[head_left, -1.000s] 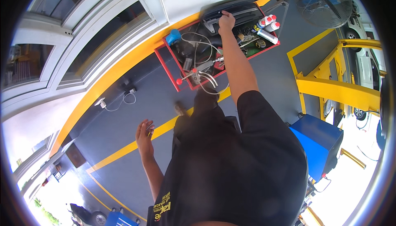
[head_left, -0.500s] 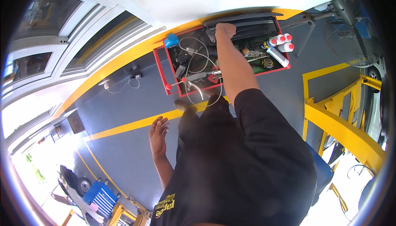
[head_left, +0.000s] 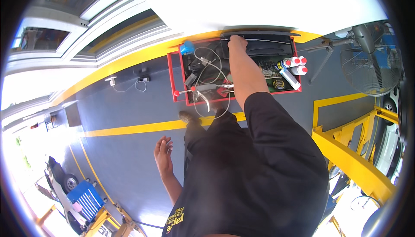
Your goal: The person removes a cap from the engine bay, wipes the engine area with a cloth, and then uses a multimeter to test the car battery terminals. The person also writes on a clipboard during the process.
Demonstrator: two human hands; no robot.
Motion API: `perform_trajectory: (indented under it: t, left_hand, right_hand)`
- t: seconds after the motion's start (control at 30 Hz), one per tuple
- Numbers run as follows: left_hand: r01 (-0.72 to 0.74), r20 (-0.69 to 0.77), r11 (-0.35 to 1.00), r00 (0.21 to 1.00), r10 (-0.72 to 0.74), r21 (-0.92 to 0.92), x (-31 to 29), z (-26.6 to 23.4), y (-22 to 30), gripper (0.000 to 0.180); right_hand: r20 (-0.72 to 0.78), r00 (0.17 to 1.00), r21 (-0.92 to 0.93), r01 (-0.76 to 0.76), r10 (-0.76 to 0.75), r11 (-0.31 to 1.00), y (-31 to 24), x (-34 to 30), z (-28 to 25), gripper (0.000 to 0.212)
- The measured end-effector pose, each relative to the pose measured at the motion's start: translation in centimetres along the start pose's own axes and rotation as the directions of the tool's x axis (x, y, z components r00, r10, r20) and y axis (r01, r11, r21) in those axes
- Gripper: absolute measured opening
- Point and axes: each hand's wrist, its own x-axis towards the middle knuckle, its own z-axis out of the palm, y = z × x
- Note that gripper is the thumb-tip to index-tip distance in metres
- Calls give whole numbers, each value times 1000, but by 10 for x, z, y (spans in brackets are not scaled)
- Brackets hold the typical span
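My right arm stretches forward over a red tool cart (head_left: pixel 298 91). My right hand (head_left: pixel 237 42) is closed at the near-left edge of a black plastic case (head_left: pixel 270 47) that lies along the cart's far side. The fingers are partly hidden under the hand. My left hand (head_left: pixel 163 150) hangs low beside my leg, away from the cart, with loosely curved fingers and nothing plainly held. Left of my right arm, a pale looped cable (head_left: pixel 221 66) lies over tools, with a blue cap-like item (head_left: pixel 187 47) at the corner. White bottles with red caps (head_left: pixel 298 70) stand on the right.
A yellow-striped grey floor surrounds the cart, with a white wall (head_left: pixel 268 12) behind it. To the right are a standing fan (head_left: pixel 367 60) and a yellow lift frame (head_left: pixel 352 157). A charger with a cord (head_left: pixel 142 80) lies left; a blue tool chest (head_left: pixel 88 200) stands further back.
The view has shifted, so the cart and floor sit lower in the picture. My right hand stays at the black case, and my left hand still hangs beside my leg.
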Motion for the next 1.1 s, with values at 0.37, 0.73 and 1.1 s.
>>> perform_trajectory:
  t: [0.37,0.73,1.1]
  left_hand:
    - [-15,-85,985,996,0,-171,-7,-77,-20,34]
    - [-510,-451,826,812,370,-240,-66,-300,10,28]
    - [-411,-267,47,-498,825,911,-333,-658,137,18]
  right_hand:
    - [395,863,787,-143,-313,599,121,-61,-74,13]
    - [499,512,713,217,-699,667,300,-474,-28,26]
    - [686,-425,722,494,-591,484,542,-918,149,14]
